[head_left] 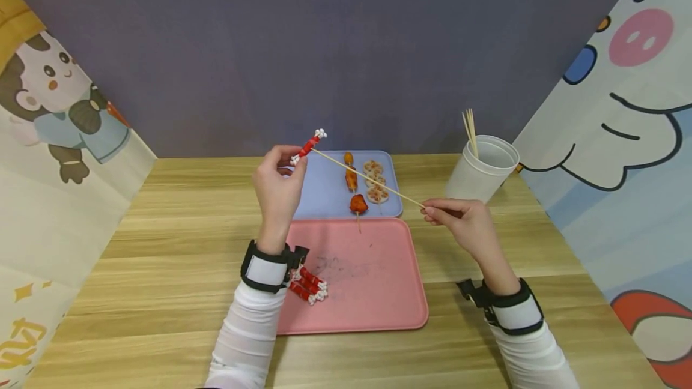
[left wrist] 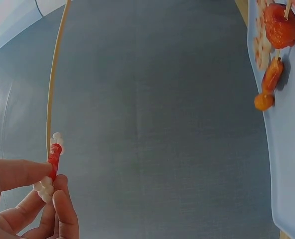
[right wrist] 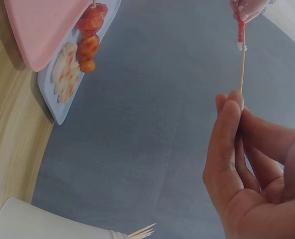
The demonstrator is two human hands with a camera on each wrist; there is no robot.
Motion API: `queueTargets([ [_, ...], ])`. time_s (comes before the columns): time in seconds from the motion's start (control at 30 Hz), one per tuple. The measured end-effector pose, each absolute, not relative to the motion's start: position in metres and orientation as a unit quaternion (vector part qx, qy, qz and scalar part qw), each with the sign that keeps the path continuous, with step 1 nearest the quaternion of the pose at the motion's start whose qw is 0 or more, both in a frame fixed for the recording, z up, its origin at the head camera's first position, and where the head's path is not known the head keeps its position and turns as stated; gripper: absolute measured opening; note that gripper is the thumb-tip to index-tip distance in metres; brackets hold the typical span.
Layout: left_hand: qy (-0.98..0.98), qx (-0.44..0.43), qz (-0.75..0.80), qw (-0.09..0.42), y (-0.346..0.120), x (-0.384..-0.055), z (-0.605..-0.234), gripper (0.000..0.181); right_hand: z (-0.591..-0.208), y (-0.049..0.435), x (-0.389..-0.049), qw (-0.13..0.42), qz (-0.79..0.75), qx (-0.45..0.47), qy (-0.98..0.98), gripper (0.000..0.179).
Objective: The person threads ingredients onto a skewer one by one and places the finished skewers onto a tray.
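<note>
In the head view my left hand point(head_left: 278, 191) pinches a red enoki mushroom roll point(head_left: 308, 147) with white knobbly ends, held up over the blue tray's left side. My right hand point(head_left: 466, 224) pinches the near end of a thin bamboo skewer point(head_left: 373, 180) between thumb and fingertips. The skewer slants up leftward, its far end meeting the roll's middle; I cannot tell how deep it goes in. The left wrist view shows the roll point(left wrist: 54, 157) between thumb and fingers, the skewer point(left wrist: 51, 84) alongside. Several more rolls point(head_left: 310, 286) lie on the pink tray point(head_left: 373, 311), partly behind my left wrist.
Behind the pink tray, a blue tray point(head_left: 324, 200) bears a skewer of browned meat pieces point(head_left: 351, 179) and one of lotus root slices point(head_left: 376, 194). At the back right stands a white cup point(head_left: 478, 170) with several bamboo skewers point(head_left: 469, 131). A grey wall point(head_left: 346, 53) closes the back.
</note>
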State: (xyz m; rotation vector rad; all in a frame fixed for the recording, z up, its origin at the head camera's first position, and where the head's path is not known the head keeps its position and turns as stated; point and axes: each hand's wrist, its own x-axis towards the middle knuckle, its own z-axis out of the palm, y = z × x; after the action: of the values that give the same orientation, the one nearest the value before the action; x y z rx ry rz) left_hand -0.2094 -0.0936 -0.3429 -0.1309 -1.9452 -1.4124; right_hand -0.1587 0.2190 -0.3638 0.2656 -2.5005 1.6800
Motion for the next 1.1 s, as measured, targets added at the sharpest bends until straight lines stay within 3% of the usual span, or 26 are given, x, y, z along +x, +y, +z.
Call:
queueTargets([
  [1.1,-0.76,-0.059,-0.531,0.369,-0.0887,-0.2073,-0.3465,0.012,-0.3587,0.2144,-0.1499,0.04,0.533,0.079,-0.841,0.023],
])
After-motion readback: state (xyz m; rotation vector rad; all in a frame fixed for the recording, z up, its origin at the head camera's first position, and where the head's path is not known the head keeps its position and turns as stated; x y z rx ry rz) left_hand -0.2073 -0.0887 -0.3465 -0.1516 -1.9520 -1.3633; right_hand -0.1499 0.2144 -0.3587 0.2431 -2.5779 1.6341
